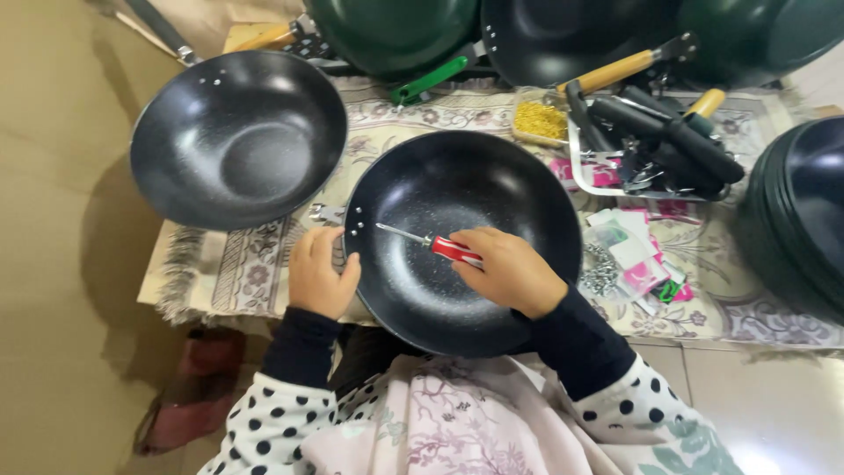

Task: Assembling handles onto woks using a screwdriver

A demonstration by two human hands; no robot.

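A black speckled wok pan (457,189) lies in front of me on a patterned cloth. My right hand (510,268) rests inside it and grips a red-handled screwdriver (444,246); its metal tip points left toward the rivets at the pan's left rim. My left hand (318,274) is curled on the outside of that rim, by a small metal bracket (323,212).
A second black wok (236,136) with a handle sits to the left. Green and black pans are stacked along the back and right. A tray of black handles (655,141), a box of yellow screws (538,120), small packets (637,259) and loose metal parts (601,273) lie to the right.
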